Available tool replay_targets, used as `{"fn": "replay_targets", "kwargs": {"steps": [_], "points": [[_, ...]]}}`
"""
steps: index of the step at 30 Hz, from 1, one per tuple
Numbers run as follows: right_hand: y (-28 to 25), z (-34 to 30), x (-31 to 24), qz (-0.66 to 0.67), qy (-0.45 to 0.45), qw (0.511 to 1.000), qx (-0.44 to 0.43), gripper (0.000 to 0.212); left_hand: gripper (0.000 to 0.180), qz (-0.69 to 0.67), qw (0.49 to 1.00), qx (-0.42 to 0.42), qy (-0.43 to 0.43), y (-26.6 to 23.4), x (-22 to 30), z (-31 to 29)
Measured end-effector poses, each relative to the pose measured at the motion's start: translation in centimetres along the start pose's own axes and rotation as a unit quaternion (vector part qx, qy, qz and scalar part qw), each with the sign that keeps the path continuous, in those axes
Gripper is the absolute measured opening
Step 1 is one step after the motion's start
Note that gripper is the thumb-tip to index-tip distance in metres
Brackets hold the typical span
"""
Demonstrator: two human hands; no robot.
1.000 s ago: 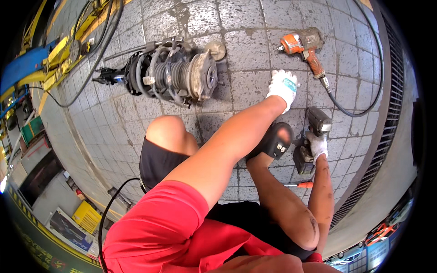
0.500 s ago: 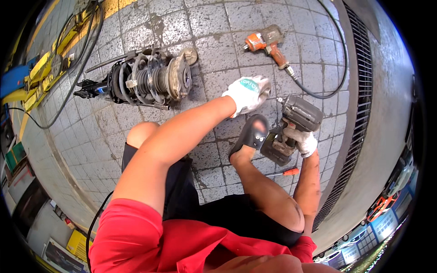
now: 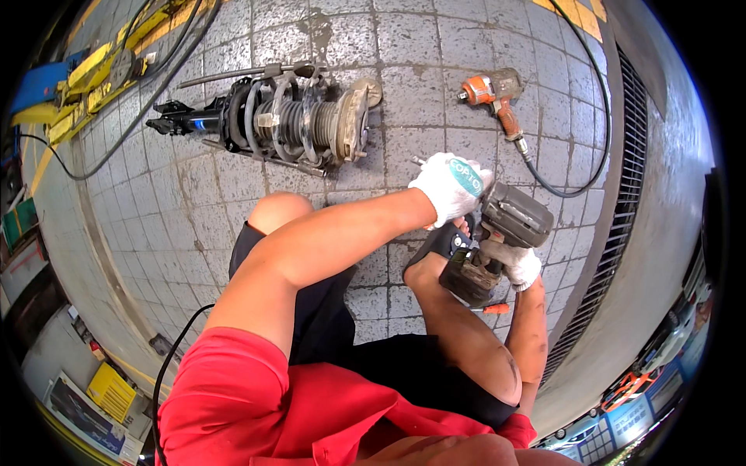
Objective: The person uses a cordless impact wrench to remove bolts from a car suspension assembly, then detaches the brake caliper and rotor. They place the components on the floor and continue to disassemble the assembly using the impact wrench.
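Observation:
In my right hand [image 3: 509,260], gloved in white, is the grip of a dark cordless impact wrench [image 3: 519,215], its battery low by my foot and its nose pointing left. My left hand [image 3: 454,186], in a white glove with a teal patch, is closed at the wrench's nose. A slim metal piece [image 3: 420,161], of a kind I cannot make out, sticks out past its left side; the fingers hide the rest. A strut with a coil spring [image 3: 291,124] lies on the tiles at the far left of my hands.
An orange and grey air impact wrench [image 3: 494,95] lies beyond my hands, joined to a black hose [image 3: 571,192]. An orange screwdriver handle [image 3: 496,308] is by my right forearm. A floor grate [image 3: 625,147] runs along the right; a yellow lift arm [image 3: 89,78] stands far left.
My left hand has moved right, up to the nose of the cordless wrench, and now covers it. A slim metal piece shows beside the hand. The view has shifted slightly.

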State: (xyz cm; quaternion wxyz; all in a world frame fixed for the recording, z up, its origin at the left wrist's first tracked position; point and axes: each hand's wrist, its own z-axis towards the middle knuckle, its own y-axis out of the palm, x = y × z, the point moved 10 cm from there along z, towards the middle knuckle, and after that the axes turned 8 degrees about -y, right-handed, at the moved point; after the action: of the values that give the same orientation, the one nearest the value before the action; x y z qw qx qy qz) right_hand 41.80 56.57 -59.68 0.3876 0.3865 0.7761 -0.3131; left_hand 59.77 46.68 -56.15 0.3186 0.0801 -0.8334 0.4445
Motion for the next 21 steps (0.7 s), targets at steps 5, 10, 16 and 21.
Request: {"fn": "replay_targets", "kwargs": {"steps": [5, 10, 16, 21], "points": [[2.0, 1.7, -2.2, 0.158, 0.076, 0.984, 0.028, 0.039, 0.019, -0.013, 0.997, 0.067, 0.028, -2.9, -0.8, -1.5], [1.4, 2.9, -5.2, 0.087, -0.064, 0.992, 0.063, 0.047, 0.022, 0.000, 0.990, 0.103, 0.095, -6.5, 0.8, -3.0], [1.3, 3.4, -5.0, 0.052, -0.090, 0.994, 0.031, 0.052, 0.026, 0.063, 0.996, -0.065, -0.028, -8.3, -2.8, -4.0], [3.1, 4.4, -9.2, -0.011, -0.072, 0.997, 0.030, 0.040, 0.022, 0.097, 0.993, -0.044, -0.042, -5.9, -4.9, -3.2]]}}
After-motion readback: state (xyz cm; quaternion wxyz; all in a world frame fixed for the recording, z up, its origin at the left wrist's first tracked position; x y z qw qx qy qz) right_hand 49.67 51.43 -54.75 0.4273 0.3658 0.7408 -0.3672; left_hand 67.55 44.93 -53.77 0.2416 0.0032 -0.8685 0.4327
